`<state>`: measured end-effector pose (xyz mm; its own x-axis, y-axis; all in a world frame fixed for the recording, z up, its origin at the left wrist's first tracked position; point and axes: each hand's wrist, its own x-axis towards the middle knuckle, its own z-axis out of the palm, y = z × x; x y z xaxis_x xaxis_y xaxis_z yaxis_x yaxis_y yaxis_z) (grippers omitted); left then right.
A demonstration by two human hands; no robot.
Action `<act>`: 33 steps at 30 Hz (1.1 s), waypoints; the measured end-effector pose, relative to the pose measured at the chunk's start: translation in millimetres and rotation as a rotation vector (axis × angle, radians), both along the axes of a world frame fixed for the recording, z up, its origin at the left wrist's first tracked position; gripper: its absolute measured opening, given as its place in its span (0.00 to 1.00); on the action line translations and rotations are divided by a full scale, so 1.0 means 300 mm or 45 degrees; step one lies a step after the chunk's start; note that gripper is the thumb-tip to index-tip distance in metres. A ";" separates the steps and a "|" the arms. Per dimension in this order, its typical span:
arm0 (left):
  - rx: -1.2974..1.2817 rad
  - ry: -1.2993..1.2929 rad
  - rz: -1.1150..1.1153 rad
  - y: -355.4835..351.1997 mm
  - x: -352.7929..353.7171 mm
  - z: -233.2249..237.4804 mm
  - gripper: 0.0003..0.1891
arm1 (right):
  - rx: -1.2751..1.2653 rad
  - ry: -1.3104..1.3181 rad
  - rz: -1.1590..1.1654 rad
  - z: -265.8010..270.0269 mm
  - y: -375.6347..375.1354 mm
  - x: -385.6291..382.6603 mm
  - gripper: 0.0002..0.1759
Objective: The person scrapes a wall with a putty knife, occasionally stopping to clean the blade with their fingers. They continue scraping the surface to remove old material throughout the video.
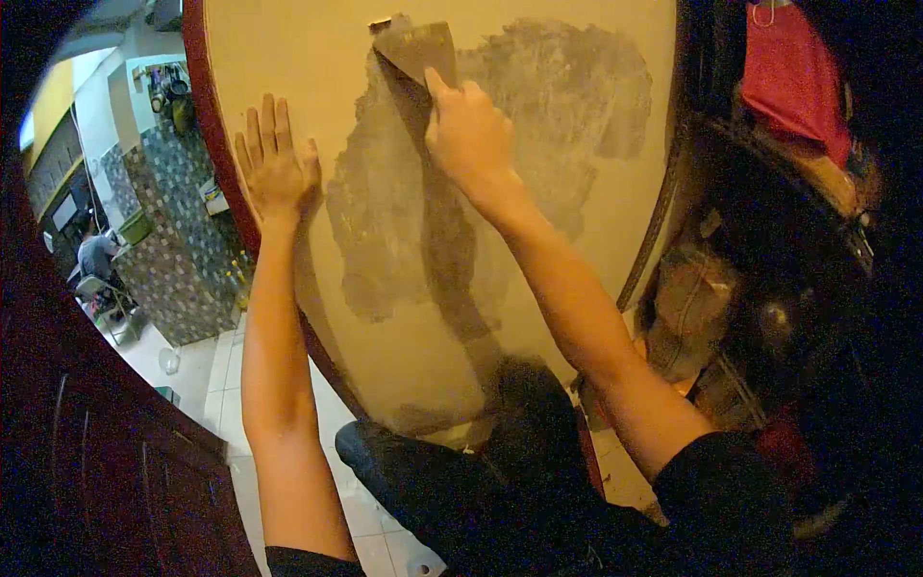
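Our right hand (473, 135) grips a broad grey, seemingly metal scraper (423, 50); our spread left hand (277, 181) braces the flat cream panel (317, 58) alongside.

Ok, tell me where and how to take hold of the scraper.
The scraper is probably best gripped at its narrow lower end, inside the right hand, coming from below right: the broad blade fans out above that hand, over the wall. The handle itself is hidden.

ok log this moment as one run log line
left hand: flat on panel | right hand: gripping scraper | grey patches: upper panel
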<state>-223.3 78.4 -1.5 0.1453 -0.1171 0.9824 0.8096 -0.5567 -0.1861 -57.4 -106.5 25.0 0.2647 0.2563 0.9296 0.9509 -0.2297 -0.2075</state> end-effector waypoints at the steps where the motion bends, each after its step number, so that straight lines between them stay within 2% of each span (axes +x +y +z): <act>1: -0.021 0.007 0.014 -0.006 -0.002 -0.004 0.34 | 0.078 -0.026 0.019 0.016 0.010 0.004 0.22; 5: -0.032 0.002 -0.009 -0.022 0.005 -0.013 0.34 | 0.068 -0.034 0.033 0.127 0.014 -0.019 0.22; 7: -0.019 0.014 0.009 -0.014 0.000 -0.012 0.34 | -0.045 -0.021 0.028 0.157 -0.012 -0.035 0.22; 12: -0.042 -0.008 0.036 -0.019 -0.021 -0.020 0.35 | -0.033 0.003 -0.007 -0.015 -0.053 -0.031 0.22; 14: -0.008 0.001 -0.024 -0.015 -0.031 -0.026 0.35 | 0.025 -0.003 0.000 -0.020 -0.029 -0.025 0.23; 19: -0.034 0.010 0.003 -0.020 -0.031 -0.018 0.34 | 0.070 -0.010 -0.013 0.156 0.016 -0.032 0.24; 22: -0.030 0.007 0.015 -0.021 -0.034 -0.019 0.34 | 0.008 -0.018 -0.011 0.192 -0.027 -0.045 0.23; 28: -0.023 -0.015 -0.014 -0.022 -0.059 -0.023 0.33 | -0.033 0.080 -0.040 -0.043 -0.063 -0.037 0.22; 31: -0.018 -0.008 -0.037 -0.026 -0.073 -0.027 0.33 | 0.041 0.069 -0.029 -0.050 -0.049 -0.052 0.21; 33: -0.020 0.001 -0.052 -0.027 -0.052 -0.028 0.33 | 0.050 0.066 -0.041 0.032 -0.013 -0.038 0.21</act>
<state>-238.9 70.3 -9.9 0.1414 -0.1073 0.9841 0.7861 -0.5920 -0.1775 -68.8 -110.6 34.5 0.3207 0.2104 0.9235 0.9307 -0.2509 -0.2661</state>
